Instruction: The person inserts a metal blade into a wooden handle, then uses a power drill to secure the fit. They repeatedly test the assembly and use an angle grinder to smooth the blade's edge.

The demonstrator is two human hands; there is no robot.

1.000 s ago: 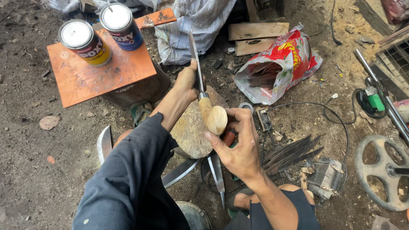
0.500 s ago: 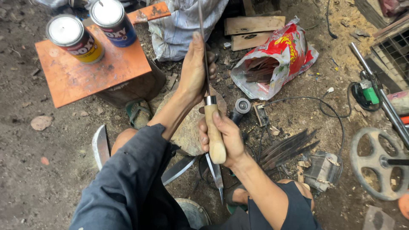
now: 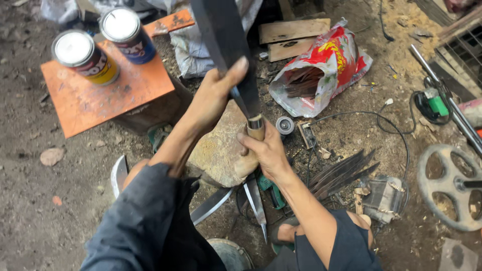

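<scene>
Up close to the camera, the knife (image 3: 228, 47) stands nearly on end, its long axis running from the wooden handle (image 3: 253, 145) low in the middle up and slightly left to a dark blade that leaves the top edge. The right hand (image 3: 265, 150) is wrapped tight around the handle; the left hand (image 3: 213, 95) pinches the blade just above the metal collar. Below them lies a flat stone (image 3: 218, 150), with loose blades (image 3: 253, 200) on the dirt floor. Two paint cans (image 3: 83, 55) stand on an orange table (image 3: 100, 100) to the left.
</scene>
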